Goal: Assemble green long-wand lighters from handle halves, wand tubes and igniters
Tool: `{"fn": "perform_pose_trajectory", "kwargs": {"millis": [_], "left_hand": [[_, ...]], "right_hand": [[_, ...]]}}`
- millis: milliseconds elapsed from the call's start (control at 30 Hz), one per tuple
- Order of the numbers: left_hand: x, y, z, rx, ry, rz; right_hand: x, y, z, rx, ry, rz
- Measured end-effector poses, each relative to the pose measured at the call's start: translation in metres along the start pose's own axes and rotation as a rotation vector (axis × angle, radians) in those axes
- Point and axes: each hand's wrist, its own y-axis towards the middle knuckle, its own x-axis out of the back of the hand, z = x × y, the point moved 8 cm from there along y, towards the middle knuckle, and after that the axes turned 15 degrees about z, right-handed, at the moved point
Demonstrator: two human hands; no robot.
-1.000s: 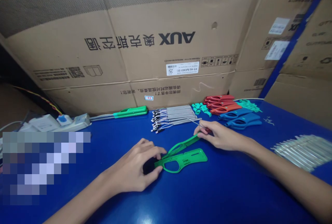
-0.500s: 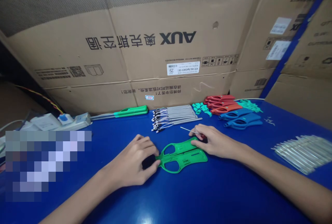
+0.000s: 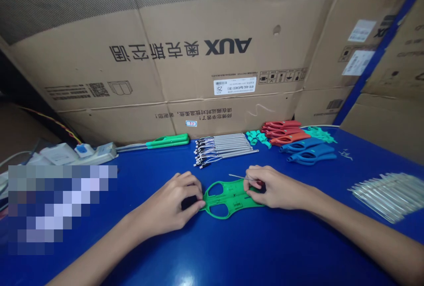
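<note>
The left hand (image 3: 174, 200), fingers curled and half closed, cups a small black piece (image 3: 187, 203) at one end of a flat, glossy green plastic shell (image 3: 228, 198) with oval openings; the shell lies on the blue counter (image 3: 265, 250); the right hand (image 3: 274, 187), fingers pinched, holds a thin steel rod (image 3: 239, 177) above the shell's other end; beyond lie curved red plastic handles (image 3: 287, 139) and blue plastic handles (image 3: 311, 153).

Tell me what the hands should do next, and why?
Maybe the right hand should lower the thin metal pin onto the green plastic casing. It already pinches the pin just above the casing, and the left hand is cupped over the casing's other end, likely steadying it.
</note>
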Motion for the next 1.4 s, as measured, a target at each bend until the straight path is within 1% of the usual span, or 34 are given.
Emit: {"fn": "perform_pose_trajectory", "kwargs": {"millis": [233,400,533,700,1067,1267,1400], "left_hand": [[0.001,-0.001,0.002,0.028,0.028,-0.004],[0.001,-0.001,-0.003,-0.01,0.006,-0.003],[-0.001,0.0,-0.005,-0.008,0.01,0.006],[-0.002,0.001,-0.005,-0.022,0.019,-0.01],[0.01,-0.003,-0.014,-0.07,0.066,-0.064],[0.002,0.001,-0.013,-0.082,0.065,-0.047],[-0.001,0.002,-0.009,-0.065,0.023,-0.052]], "right_hand": [[-0.003,-0.001,0.002,0.024,0.02,-0.013],[-0.004,0.0,0.002,0.025,0.03,-0.034],[-0.003,0.0,0.003,0.03,0.036,-0.041],[-0.002,0.0,0.005,0.036,0.039,-0.052],[0.011,-0.004,0.017,0.085,0.058,-0.11],[-0.002,0.0,0.012,0.046,0.006,-0.058],[-0.005,0.002,0.009,0.029,-0.002,-0.059]]}}
